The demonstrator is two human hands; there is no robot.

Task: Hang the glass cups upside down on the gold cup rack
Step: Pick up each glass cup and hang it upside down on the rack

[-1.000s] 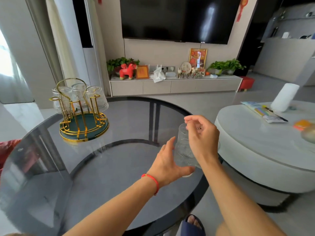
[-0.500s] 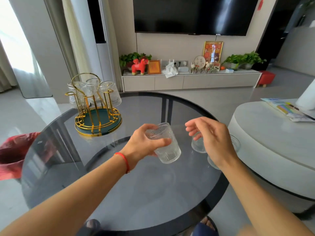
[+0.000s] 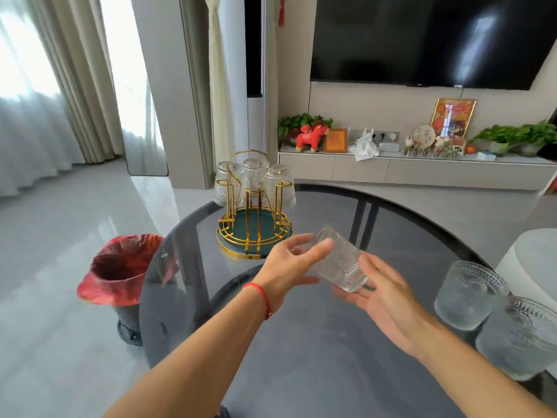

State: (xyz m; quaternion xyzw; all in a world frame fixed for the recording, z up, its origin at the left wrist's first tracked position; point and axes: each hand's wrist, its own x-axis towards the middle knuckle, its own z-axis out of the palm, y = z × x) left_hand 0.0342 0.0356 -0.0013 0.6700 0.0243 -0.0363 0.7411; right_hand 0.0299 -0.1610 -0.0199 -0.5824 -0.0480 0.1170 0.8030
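A ribbed glass cup (image 3: pixel 340 260) lies tilted in the air above the dark round glass table (image 3: pixel 301 357), its rim toward the rack. My left hand (image 3: pixel 289 263) grips it near the rim; my right hand (image 3: pixel 379 294) is spread open under its base, fingers touching or nearly touching it. The gold cup rack (image 3: pixel 254 227) with a green tray stands at the table's far left and carries three cups (image 3: pixel 254 176) upside down on its pegs. Two more cups (image 3: pixel 470 297) (image 3: pixel 521 336) stand upright at the table's right edge.
A bin with a red bag (image 3: pixel 120 267) stands on the floor left of the table. A white round table (image 3: pixel 530 254) sits at the right. A TV and a low cabinet with ornaments (image 3: pixel 416 170) line the far wall.
My left hand took a cup from the stack at the right and carried it left toward the rack, tilting it. My right hand let go and now spreads under it. The camera swung left.
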